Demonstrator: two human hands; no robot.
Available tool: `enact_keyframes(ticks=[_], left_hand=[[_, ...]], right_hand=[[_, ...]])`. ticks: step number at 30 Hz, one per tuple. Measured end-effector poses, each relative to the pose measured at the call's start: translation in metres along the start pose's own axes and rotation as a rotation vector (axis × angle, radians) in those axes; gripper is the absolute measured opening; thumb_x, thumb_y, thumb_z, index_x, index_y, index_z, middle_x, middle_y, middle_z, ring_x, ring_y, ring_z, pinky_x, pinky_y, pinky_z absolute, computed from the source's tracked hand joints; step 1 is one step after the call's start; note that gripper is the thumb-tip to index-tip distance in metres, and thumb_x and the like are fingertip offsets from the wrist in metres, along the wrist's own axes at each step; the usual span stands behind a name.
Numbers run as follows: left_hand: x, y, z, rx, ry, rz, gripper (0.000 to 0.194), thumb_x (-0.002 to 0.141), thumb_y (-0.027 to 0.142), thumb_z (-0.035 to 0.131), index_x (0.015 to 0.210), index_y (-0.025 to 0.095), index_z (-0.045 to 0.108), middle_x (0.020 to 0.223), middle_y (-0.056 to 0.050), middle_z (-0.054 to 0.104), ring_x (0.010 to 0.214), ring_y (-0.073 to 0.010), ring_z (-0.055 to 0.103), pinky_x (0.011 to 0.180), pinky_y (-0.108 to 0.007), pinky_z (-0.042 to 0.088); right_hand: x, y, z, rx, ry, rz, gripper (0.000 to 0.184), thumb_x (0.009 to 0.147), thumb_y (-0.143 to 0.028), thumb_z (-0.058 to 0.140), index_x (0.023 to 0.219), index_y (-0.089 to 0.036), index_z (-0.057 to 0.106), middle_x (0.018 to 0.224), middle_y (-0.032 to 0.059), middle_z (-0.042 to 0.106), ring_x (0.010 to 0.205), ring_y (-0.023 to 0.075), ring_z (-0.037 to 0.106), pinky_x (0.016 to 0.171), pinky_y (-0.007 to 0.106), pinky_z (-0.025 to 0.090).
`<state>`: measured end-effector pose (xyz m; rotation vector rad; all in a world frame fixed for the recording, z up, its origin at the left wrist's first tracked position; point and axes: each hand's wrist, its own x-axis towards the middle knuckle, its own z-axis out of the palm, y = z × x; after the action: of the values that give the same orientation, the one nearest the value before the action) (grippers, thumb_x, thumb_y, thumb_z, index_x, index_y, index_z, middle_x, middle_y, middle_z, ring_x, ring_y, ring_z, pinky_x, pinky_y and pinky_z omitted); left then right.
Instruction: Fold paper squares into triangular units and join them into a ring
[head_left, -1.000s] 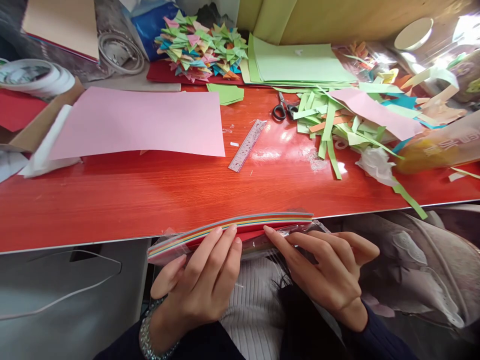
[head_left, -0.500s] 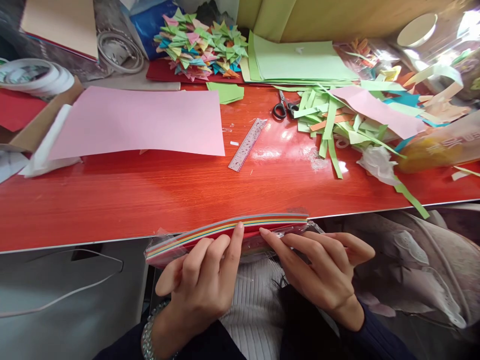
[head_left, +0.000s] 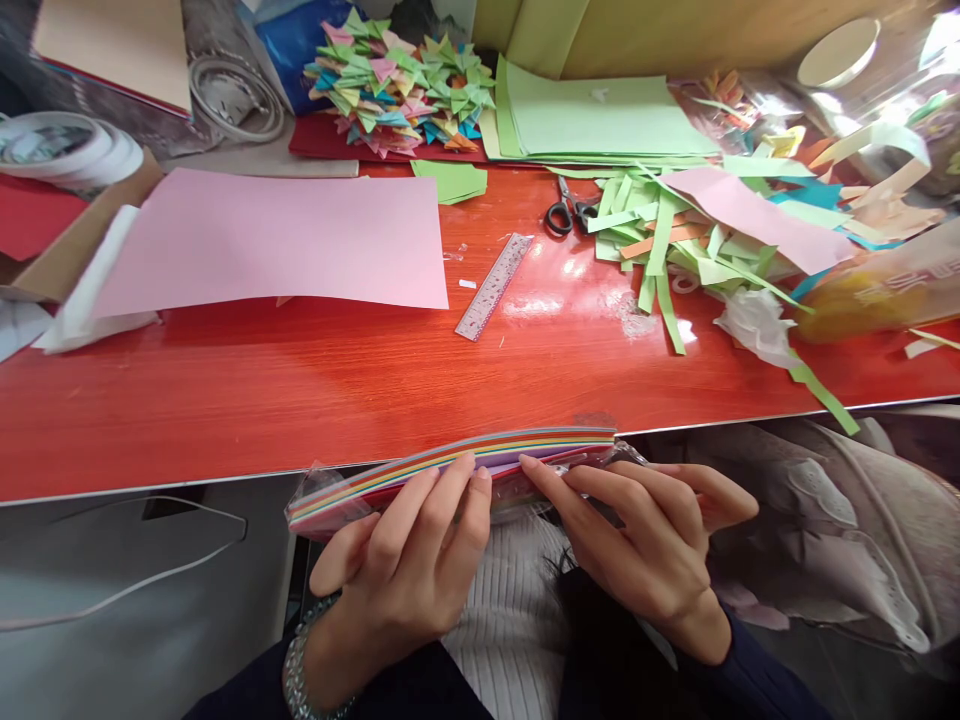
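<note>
A pack of coloured paper (head_left: 405, 470) in a clear plastic sleeve leans on the near edge of the table, its sheet edges upward in stripes of blue, red, yellow, white and pink. My left hand (head_left: 409, 555) holds the pack from the near side, index and middle fingertips among the sheet edges. Between my hands, a purple sheet shows in a narrow gap in front of a red one. My right hand (head_left: 641, 540) grips the sleeve's right part, its index fingertip at the sheet edges and the other fingers bent. Fingers behind the pack are hidden.
A large pink sheet (head_left: 285, 240) lies on the red table (head_left: 360, 390). Beyond my hands are a ruler (head_left: 495, 287), black-handled scissors (head_left: 568, 208), green paper strips (head_left: 660, 230), a stack of green paper (head_left: 600, 120) and folded paper pieces (head_left: 397, 85). Tape rolls (head_left: 67, 150) sit at left.
My left index finger has bent down from the sheet edges, and the middle finger now reaches up to them. More of the purple sheet shows between my hands. My right hand has barely moved.
</note>
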<state>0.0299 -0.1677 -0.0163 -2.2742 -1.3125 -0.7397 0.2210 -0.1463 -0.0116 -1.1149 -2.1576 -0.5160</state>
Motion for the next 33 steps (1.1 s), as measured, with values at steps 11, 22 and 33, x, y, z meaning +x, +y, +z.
enact_keyframes(ticks=[11,22,33], left_hand=[[-0.0011,0.0017,0.0012,-0.01,-0.035,0.018,0.024,0.09,0.01,0.057,0.11,0.016,0.07,0.093,-0.002,0.072,0.089,-0.0143,0.056,0.088,-0.027,0.038],[-0.0015,0.0043,0.0029,0.025,-0.031,-0.027,0.035,0.089,0.004,0.056,0.12,0.015,0.067,0.084,-0.002,0.069,0.085,-0.014,0.053,0.092,-0.028,0.037],[-0.0001,0.0007,0.0028,0.01,-0.031,0.018,0.028,0.089,0.01,0.06,0.116,0.013,0.069,0.087,-0.001,0.072,0.087,-0.015,0.052,0.094,-0.027,0.033]], right_hand=[[0.0011,-0.0001,0.001,-0.001,0.011,-0.014,0.017,0.093,-0.018,0.059,0.094,-0.022,0.076,0.069,-0.0038,0.068,0.073,0.01,0.052,0.074,0.034,0.03],[-0.0004,0.0002,0.0042,-0.009,0.036,-0.021,0.021,0.095,-0.016,0.056,0.092,-0.023,0.076,0.063,-0.005,0.067,0.07,0.0096,0.053,0.076,0.035,0.03],[0.0012,-0.0002,0.003,-0.01,0.037,-0.02,0.023,0.096,-0.016,0.054,0.092,-0.024,0.075,0.062,-0.0061,0.068,0.07,0.0095,0.053,0.075,0.035,0.028]])
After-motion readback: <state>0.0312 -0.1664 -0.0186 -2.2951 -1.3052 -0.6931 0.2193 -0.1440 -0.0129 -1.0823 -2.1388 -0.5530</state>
